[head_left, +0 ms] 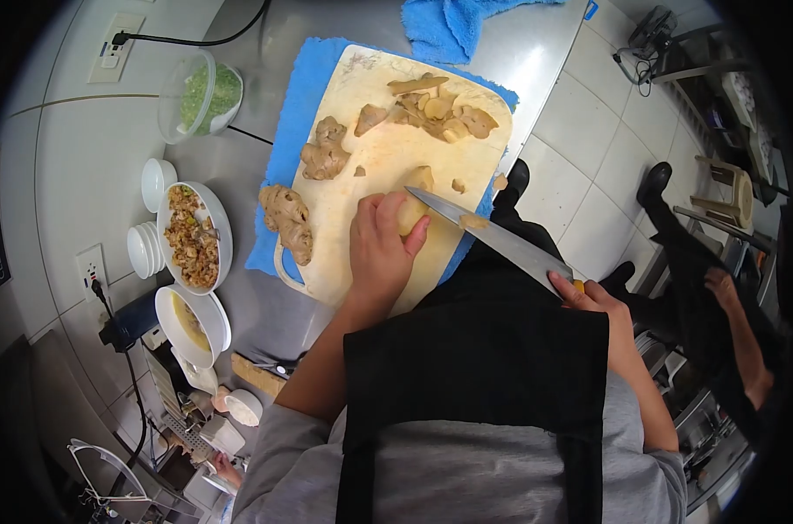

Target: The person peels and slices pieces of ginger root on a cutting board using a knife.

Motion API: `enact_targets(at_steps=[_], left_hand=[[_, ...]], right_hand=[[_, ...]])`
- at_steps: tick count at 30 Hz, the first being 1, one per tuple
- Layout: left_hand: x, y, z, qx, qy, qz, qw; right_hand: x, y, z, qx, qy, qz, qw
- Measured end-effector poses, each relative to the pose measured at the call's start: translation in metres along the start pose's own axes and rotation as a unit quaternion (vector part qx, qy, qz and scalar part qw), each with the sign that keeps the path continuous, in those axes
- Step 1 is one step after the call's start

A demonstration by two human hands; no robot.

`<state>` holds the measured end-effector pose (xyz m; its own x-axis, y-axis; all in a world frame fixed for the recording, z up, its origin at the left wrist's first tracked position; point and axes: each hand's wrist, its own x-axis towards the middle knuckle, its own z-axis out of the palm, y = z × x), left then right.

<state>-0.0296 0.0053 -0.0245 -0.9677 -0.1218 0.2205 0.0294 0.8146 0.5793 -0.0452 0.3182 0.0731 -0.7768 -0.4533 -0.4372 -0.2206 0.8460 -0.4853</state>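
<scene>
Holding ginger [408, 215], left hand [381, 244]; 1 knife [514, 248], right hand [595, 303].

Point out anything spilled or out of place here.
A small peel scrap looks out of place: it appears to lie past the right edge of the cutting board, while the peel pile sits on the board.

The cutting board [379, 148] lies on a towel [305, 79] on the surface [536, 44], peelings [436, 109] at its far right, a ginger root [327, 153] at left; the knife [506, 251] spans its right edge; bowls [224, 229] stand farther left
</scene>
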Motion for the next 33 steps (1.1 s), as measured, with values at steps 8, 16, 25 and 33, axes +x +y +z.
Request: enact_targets(at_steps=[8, 16, 25, 33], left_hand=[[-0.007, 0.002, 0.004, 0.041, 0.021, 0.028, 0.999], [-0.008, 0.000, 0.006, 0.047, 0.013, 0.036, 0.998], [-0.007, 0.003, 0.004, 0.041, 0.000, 0.028, 0.999], [-0.008, 0.002, 0.003, 0.050, -0.002, 0.032, 0.998]], right_hand=[[-0.009, -0.004, -0.007, -0.005, -0.021, 0.018, 1.000], [-0.008, -0.004, -0.007, 0.004, -0.012, -0.002, 1.000], [-0.008, -0.002, -0.013, 0.002, -0.034, -0.005, 0.999], [0.003, -0.002, -0.008, -0.008, -0.044, 0.008, 0.999]])
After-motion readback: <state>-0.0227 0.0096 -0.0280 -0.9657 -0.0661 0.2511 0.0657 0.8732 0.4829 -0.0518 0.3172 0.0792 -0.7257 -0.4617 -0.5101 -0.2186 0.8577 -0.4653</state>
